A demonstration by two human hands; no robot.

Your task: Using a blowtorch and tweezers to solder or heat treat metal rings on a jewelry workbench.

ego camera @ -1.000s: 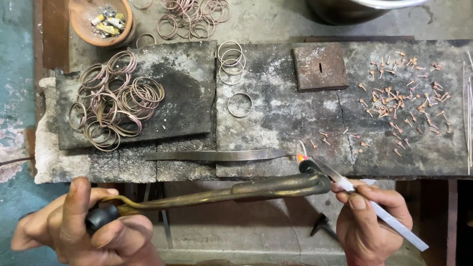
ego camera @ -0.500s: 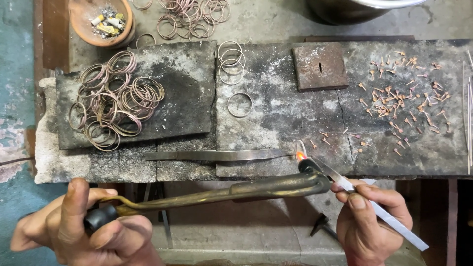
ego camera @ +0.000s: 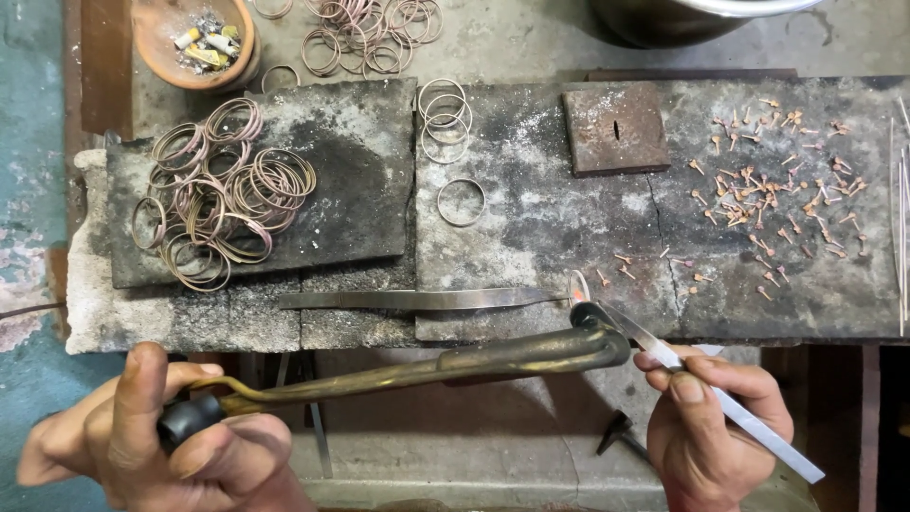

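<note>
Scorched grey stone slabs [ego camera: 531,218] make up the bench top, blackened and ashy, sitting over a rough concrete floor with a teal-painted patch off to the left side. Only one view to go on, the head cam looking straight down.

Left hand [ego camera: 161,446] is closed around the black knob and wire lever at the back end of a long brass torch [ego camera: 455,365], thumb sticking up on top. That torch runs across the front of the bench to a bent nozzle, and a small orange flame [ego camera: 577,287] sits right at its tip, just at the bench's front edge.

Right hand [ego camera: 711,427] pinches a pair of flat steel tweezers [ego camera: 701,384] between thumb and fingers, tips pointed up-left into the flame spot. Can't make out what the tips are holding, too small.

A second long pair of tweezers [ego camera: 417,300] lies flat on the slab, its point near the flame.

Further back: a heap of thin metal rings [ego camera: 223,194] on a dark slab [ego camera: 351,171], a few loose rings [ego camera: 445,114], one single ring [ego camera: 462,202], a rusty square plate [ego camera: 614,128] with a slot, a scatter of tiny copper-coloured pins [ego camera: 768,199], and a clay bowl [ego camera: 194,43] of scraps top left.
</note>
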